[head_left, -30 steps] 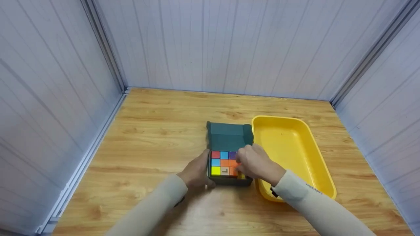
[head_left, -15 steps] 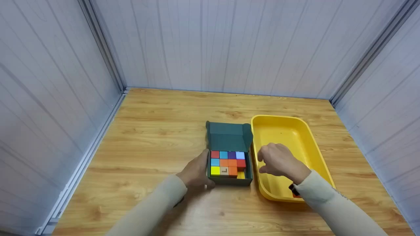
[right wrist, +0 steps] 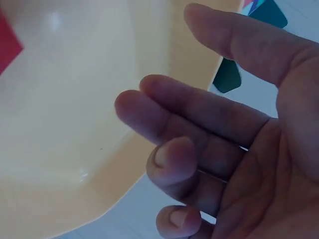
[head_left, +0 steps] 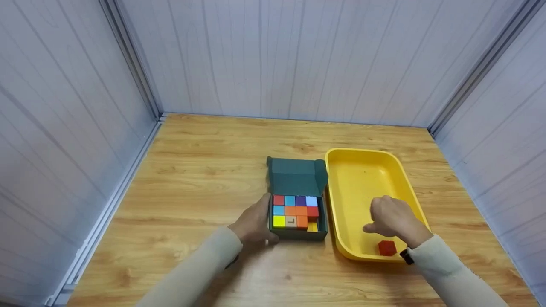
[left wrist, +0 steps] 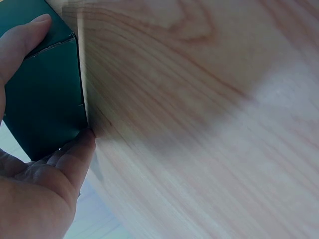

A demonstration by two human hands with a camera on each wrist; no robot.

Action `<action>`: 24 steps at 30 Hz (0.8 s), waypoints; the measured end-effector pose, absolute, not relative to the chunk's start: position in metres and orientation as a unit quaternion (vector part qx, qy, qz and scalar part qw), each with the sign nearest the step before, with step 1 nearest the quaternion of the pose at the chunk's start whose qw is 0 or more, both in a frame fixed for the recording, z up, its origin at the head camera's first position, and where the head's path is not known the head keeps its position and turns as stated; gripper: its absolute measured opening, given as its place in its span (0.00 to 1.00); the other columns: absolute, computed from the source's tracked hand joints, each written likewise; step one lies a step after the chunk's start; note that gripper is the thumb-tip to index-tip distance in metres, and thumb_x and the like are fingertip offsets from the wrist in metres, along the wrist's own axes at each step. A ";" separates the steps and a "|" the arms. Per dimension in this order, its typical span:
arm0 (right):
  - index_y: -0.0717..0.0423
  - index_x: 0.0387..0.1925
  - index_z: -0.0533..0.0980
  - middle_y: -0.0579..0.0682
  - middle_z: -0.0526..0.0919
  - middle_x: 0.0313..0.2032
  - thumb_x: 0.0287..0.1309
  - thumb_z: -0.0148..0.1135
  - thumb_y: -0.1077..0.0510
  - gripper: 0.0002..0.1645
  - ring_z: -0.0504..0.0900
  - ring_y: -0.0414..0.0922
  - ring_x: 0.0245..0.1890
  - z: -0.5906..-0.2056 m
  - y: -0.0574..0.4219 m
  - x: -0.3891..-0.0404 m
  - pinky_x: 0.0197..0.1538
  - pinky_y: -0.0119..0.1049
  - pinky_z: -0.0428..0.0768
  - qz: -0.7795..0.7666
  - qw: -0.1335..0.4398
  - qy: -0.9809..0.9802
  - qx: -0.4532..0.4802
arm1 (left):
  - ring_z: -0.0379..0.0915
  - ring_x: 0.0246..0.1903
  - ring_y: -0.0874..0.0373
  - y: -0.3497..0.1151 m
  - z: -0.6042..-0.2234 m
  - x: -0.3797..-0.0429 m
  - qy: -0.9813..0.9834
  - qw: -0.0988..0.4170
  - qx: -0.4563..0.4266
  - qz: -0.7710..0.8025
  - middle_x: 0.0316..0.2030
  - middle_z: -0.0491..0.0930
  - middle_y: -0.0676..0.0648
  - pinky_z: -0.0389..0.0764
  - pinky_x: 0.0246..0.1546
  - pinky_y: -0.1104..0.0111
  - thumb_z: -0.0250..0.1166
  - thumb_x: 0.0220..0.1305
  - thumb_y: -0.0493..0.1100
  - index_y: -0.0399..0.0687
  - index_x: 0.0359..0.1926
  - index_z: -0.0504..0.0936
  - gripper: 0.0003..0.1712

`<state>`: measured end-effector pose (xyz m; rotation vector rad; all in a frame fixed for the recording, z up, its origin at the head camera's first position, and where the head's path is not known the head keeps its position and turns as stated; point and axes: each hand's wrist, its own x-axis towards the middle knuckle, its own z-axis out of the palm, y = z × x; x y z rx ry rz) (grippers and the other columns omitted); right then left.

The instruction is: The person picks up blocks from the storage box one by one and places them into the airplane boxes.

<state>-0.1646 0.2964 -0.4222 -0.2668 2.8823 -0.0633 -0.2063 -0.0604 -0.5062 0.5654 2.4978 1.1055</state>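
My left hand (head_left: 252, 221) grips the left side of a dark green cardboard box (head_left: 299, 235), thumb at the near corner and fingers along the side. In the left wrist view the box (left wrist: 47, 94) lies between thumb and fingers. Coloured cubes (head_left: 290, 211) fill most of the box, one marked with an L. At its front right corner a yellow piece (head_left: 312, 227) sits lower than its neighbours. My right hand (head_left: 392, 216), holding nothing, hovers over the yellow tray (head_left: 356, 179) with loosely bent fingers. A red cube (head_left: 387, 248) lies in the tray's near end, just below that hand.
The box's lid (head_left: 294, 177) stands folded back behind it, close to the tray's left rim. Wood-grain tabletop (head_left: 204, 170) stretches around the box and tray. Pale panelled walls (head_left: 281, 59) enclose the table at the back and both sides.
My right hand has left the front right of the box and moved right over the tray, uncovering the red cube there. My left hand has stayed on the box.
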 end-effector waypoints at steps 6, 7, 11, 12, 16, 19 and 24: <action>0.53 0.14 0.68 0.43 0.59 0.15 0.45 0.79 0.44 0.29 0.64 0.42 0.16 -0.428 0.311 -0.155 0.20 0.35 0.64 0.002 0.145 0.988 -0.056 | 0.66 0.65 0.54 -0.060 -0.506 -0.206 0.884 0.180 0.190 0.388 0.69 0.69 0.50 0.64 0.72 0.57 0.88 0.37 0.38 0.53 0.77 0.51 0.71; 0.53 0.14 0.69 0.43 0.59 0.15 0.45 0.79 0.44 0.29 0.64 0.42 0.16 -0.429 0.313 -0.153 0.20 0.35 0.63 0.008 0.150 0.987 -0.054 | 0.66 0.64 0.54 -0.060 -0.506 -0.206 0.884 0.177 0.193 0.387 0.69 0.69 0.49 0.64 0.72 0.56 0.88 0.37 0.38 0.52 0.76 0.52 0.70; 0.52 0.15 0.72 0.44 0.62 0.15 0.45 0.79 0.40 0.28 0.65 0.42 0.16 -0.434 0.322 -0.149 0.20 0.36 0.64 0.029 0.184 0.981 -0.049 | 0.67 0.64 0.54 -0.060 -0.507 -0.206 0.884 0.173 0.197 0.387 0.68 0.70 0.50 0.65 0.71 0.56 0.88 0.37 0.38 0.52 0.75 0.53 0.69; 0.52 0.15 0.73 0.44 0.65 0.16 0.44 0.79 0.39 0.28 0.67 0.43 0.17 -0.435 0.324 -0.149 0.20 0.35 0.65 0.032 0.196 0.979 -0.048 | 0.68 0.63 0.53 -0.060 -0.507 -0.206 0.884 0.170 0.199 0.388 0.67 0.71 0.49 0.66 0.71 0.56 0.88 0.36 0.38 0.52 0.75 0.53 0.69; 0.51 0.13 0.76 0.45 0.72 0.14 0.42 0.77 0.41 0.24 0.71 0.43 0.15 -0.439 0.329 -0.148 0.20 0.34 0.67 0.024 0.234 0.971 -0.039 | 0.69 0.61 0.52 -0.060 -0.509 -0.207 0.884 0.166 0.200 0.388 0.65 0.72 0.49 0.68 0.69 0.56 0.88 0.36 0.38 0.51 0.75 0.54 0.69; 0.51 0.10 0.77 0.44 0.71 0.10 0.41 0.76 0.45 0.21 0.72 0.42 0.13 -0.442 0.330 -0.148 0.18 0.32 0.66 0.011 0.243 0.969 -0.037 | 0.69 0.61 0.51 -0.060 -0.509 -0.208 0.886 0.164 0.200 0.385 0.64 0.72 0.48 0.68 0.69 0.55 0.88 0.35 0.38 0.50 0.75 0.53 0.69; 0.51 0.09 0.77 0.45 0.72 0.07 0.41 0.75 0.51 0.17 0.72 0.42 0.12 -0.447 0.327 -0.150 0.18 0.33 0.65 0.008 0.246 0.968 -0.042 | 0.68 0.62 0.52 -0.060 -0.510 -0.208 0.887 0.172 0.192 0.384 0.66 0.71 0.48 0.67 0.70 0.56 0.88 0.36 0.39 0.50 0.76 0.52 0.70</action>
